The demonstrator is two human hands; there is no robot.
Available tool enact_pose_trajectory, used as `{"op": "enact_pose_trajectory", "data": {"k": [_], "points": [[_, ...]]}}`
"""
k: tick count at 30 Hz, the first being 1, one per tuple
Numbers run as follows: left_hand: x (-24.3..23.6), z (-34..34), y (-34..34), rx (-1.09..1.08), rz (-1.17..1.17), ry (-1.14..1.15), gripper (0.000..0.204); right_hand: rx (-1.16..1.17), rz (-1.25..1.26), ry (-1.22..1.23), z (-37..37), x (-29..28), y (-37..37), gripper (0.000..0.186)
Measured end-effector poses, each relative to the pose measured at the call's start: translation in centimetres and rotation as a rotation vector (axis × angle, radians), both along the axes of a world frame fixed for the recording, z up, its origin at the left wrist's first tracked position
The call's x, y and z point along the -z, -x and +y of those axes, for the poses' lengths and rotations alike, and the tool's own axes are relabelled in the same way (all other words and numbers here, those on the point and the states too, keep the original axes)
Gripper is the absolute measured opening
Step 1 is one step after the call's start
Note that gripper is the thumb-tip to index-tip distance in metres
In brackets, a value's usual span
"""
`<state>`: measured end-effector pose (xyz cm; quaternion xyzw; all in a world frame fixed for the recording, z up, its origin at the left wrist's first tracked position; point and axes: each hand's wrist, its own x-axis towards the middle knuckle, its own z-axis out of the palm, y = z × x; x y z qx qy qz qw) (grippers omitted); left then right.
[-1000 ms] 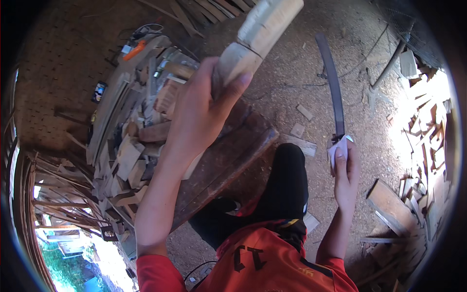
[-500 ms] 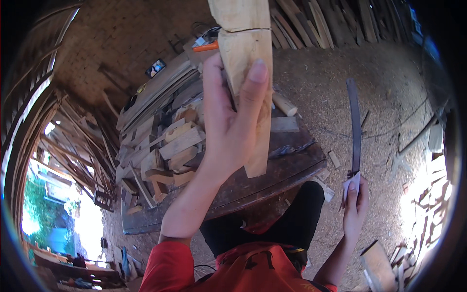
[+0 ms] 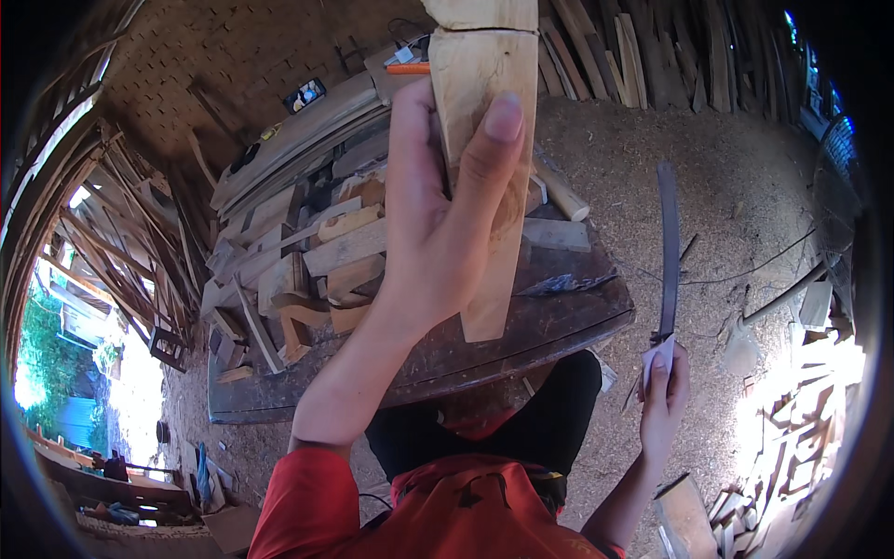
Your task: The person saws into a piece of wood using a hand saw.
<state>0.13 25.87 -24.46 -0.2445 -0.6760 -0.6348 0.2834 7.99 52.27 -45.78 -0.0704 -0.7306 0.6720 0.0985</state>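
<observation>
My left hand (image 3: 438, 224) grips a pale, tapered wooden board (image 3: 482, 84) raised over the workbench. Its thumb lies along the near face, and the fingers wrap behind the left edge. A dark seam or crack crosses the board close to the top of the view, and its upper end runs out of the picture. Low at my right side, my right hand (image 3: 665, 387) is closed round the white-wrapped grip (image 3: 657, 361) of a long, dark, flat blade-like tool (image 3: 669, 247). That tool points away from me, apart from the board; whether it is a file cannot be made out.
Wood offcuts (image 3: 349, 244) crowd the left of the dark workbench (image 3: 447, 359), with a round wooden rod (image 3: 562, 194) at its right. An orange-handled tool (image 3: 408, 69) and a phone (image 3: 304, 95) lie farther back. Planks (image 3: 633, 61) lean along the far wall; scrap wood (image 3: 684, 522) lies at lower right.
The wooden board and my left hand have shifted slightly up and right over the bench. The whole view has turned a little. Both hands keep their hold.
</observation>
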Motion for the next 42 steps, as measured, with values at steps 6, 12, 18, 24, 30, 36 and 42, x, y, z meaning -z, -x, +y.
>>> {"op": "enact_pose_trajectory", "data": {"k": [6, 12, 18, 24, 30, 36, 42], "points": [[-0.1, 1.4, -0.1, 0.034, -0.078, 0.066, 0.042, 0.102, 0.073, -0.124, -0.1, 0.1, -0.2, 0.027], [2.9, 4.9, 3.4, -0.025, -0.315, 0.812, 0.044, 0.122, 0.044, 0.022, 0.3, 1.1, 3.3, 0.023], [10.0, 7.9, 7.4, 0.046, -0.123, 1.083, 0.046, 0.033, 0.126, 0.106, -0.2, 2.8, 6.8, 0.028], [12.8, 8.4, 8.4, 0.087, -0.191, 1.116, 0.053, -0.003, 0.132, 0.082, 0.2, 4.3, 9.0, 0.059], [10.9, 8.9, 9.5, 0.154, -0.455, 1.209, 0.058, 0.022, 0.066, 0.049, -0.6, 6.5, 10.3, 0.065], [12.6, 9.4, 11.3, 0.266, -0.505, 1.205, 0.045, 0.077, 0.093, 0.033, -0.9, 6.7, 10.8, 0.067], [12.1, 9.6, 11.1, 0.324, -0.529, 1.147, 0.041, 0.122, 0.203, -0.089, -1.1, 7.1, 11.9, 0.067]]}}
